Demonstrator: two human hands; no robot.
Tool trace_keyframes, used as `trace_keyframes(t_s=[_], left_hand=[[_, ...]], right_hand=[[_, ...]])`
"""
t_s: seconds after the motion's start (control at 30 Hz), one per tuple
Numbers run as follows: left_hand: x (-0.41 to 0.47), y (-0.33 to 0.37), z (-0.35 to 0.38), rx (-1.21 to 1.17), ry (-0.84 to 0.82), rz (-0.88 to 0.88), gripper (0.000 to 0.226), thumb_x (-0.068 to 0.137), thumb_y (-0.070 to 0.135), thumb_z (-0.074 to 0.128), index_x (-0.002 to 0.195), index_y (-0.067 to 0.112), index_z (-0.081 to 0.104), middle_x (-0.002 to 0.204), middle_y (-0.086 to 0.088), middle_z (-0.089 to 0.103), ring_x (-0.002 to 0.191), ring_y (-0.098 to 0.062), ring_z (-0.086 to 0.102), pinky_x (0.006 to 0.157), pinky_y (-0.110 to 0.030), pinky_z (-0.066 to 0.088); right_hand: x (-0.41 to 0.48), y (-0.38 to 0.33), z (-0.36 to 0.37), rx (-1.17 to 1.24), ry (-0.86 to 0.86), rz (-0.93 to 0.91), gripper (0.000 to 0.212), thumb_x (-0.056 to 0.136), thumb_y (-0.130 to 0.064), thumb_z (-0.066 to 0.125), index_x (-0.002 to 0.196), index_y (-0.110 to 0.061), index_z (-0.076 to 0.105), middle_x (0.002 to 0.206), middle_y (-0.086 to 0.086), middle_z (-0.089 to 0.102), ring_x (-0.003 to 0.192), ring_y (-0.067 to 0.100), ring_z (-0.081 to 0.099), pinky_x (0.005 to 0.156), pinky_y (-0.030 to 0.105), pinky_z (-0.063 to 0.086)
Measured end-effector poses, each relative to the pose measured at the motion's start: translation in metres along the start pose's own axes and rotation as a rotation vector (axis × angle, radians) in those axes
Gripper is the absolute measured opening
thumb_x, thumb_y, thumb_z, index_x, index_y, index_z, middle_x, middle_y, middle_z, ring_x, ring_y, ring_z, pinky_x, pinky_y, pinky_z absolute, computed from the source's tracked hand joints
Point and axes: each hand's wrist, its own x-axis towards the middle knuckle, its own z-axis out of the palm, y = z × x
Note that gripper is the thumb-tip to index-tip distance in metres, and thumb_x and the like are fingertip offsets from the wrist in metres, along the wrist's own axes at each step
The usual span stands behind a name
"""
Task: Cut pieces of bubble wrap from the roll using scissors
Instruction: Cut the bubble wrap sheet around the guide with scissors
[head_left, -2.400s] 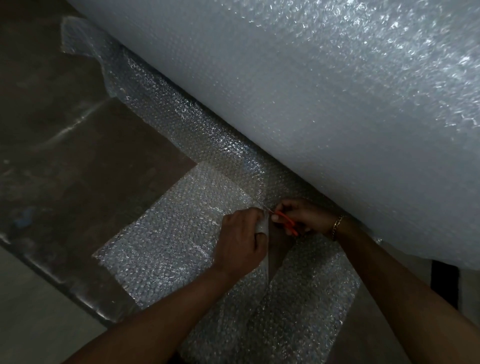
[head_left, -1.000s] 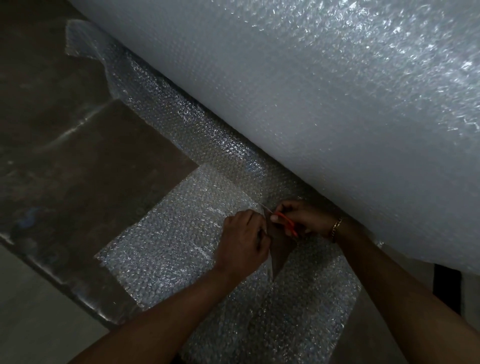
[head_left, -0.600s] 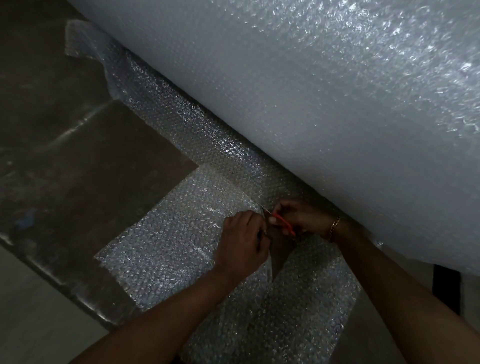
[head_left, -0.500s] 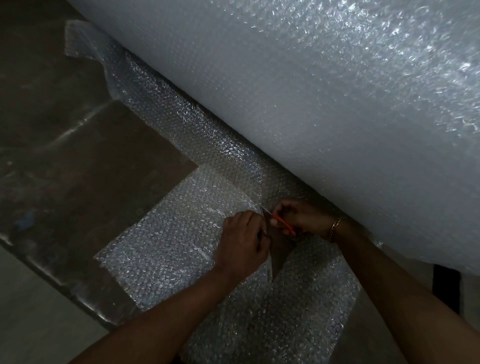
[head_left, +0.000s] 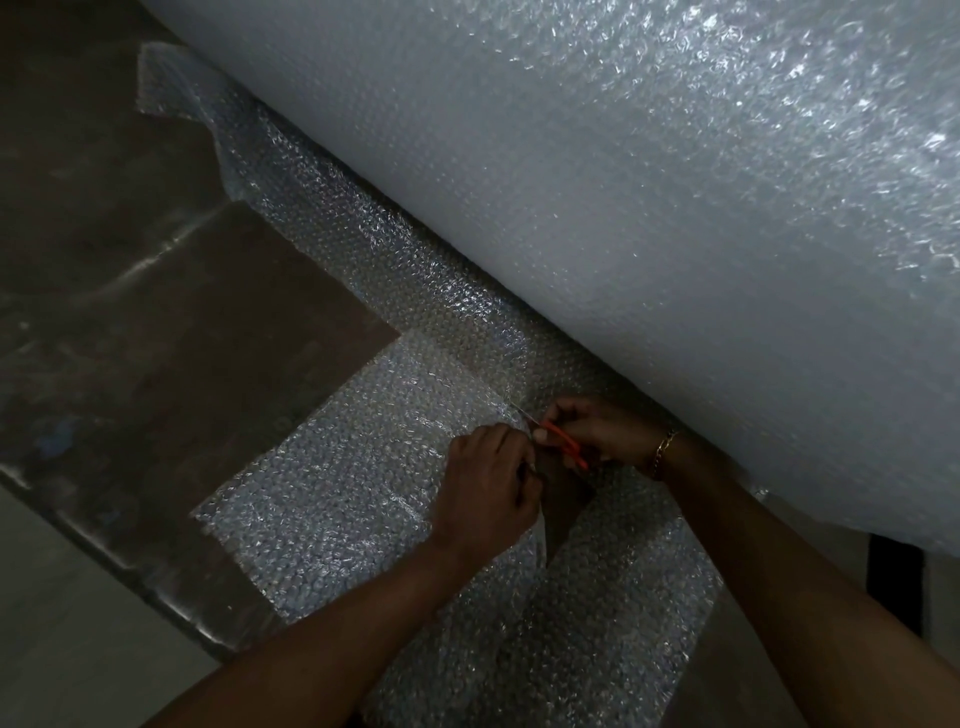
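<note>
A huge bubble wrap roll (head_left: 649, 197) fills the upper right. Its loose sheet (head_left: 337, 499) lies flat on a dark table in front of it. A cut runs up through the sheet, leaving a dark wedge-shaped gap (head_left: 563, 504). My right hand (head_left: 602, 431) grips small scissors with orange handles (head_left: 563, 444); their blades point up-left at the top of the cut. My left hand (head_left: 488, 478) pinches the sheet's cut edge just left of the scissors.
The dark brown table (head_left: 156, 338) reaches to the left, its front edge (head_left: 104, 530) running diagonally. A pale floor (head_left: 67, 639) lies beyond that edge. A ragged strip of wrap (head_left: 171, 88) sticks out at the far left beside the roll.
The scissors and my right hand have crept slightly up-left along the cut toward the roll. My left hand has followed, staying on the cut edge.
</note>
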Motion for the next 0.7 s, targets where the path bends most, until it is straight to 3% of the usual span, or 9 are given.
trace_keyframes(t_s=[0.17,0.27,0.4,0.7], left_hand=[[0.000,-0.001,0.001,-0.014,-0.007,-0.006,0.007,0.083,0.024,0.056,0.090,0.022,0.055,0.090,0.007,0.054,0.090,-0.016,0.051,0.079,-0.039,0.042],[0.000,-0.001,0.002,-0.014,-0.007,-0.006,0.008,0.083,0.024,0.056,0.091,0.022,0.056,0.091,0.006,0.054,0.091,-0.017,0.053,0.079,-0.040,0.042],[-0.001,0.000,0.001,-0.030,0.020,0.006,0.009,0.082,0.023,0.056,0.090,0.020,0.056,0.090,0.004,0.055,0.089,-0.018,0.054,0.078,-0.039,0.043],[-0.001,-0.001,0.000,-0.032,0.011,0.004,0.013,0.081,0.028,0.055,0.090,0.019,0.057,0.090,0.004,0.056,0.090,-0.019,0.054,0.078,-0.042,0.045]], right_hand=[[-0.004,0.006,-0.003,0.033,0.010,-0.052,0.012,0.090,-0.003,0.070,0.098,-0.001,0.061,0.073,0.002,0.063,0.056,0.000,0.061,0.051,0.014,0.047],[0.000,0.007,-0.001,0.018,0.030,-0.022,0.012,0.088,-0.013,0.074,0.092,-0.010,0.063,0.074,0.001,0.065,0.061,0.009,0.063,0.058,0.022,0.047],[0.007,0.006,0.002,-0.019,0.026,-0.006,0.012,0.090,-0.022,0.072,0.087,-0.015,0.062,0.062,-0.001,0.060,0.054,0.011,0.058,0.048,0.021,0.035],[0.010,-0.002,0.004,-0.033,0.023,-0.037,0.013,0.092,-0.017,0.068,0.083,-0.014,0.060,0.058,0.003,0.056,0.048,0.009,0.051,0.042,0.017,0.032]])
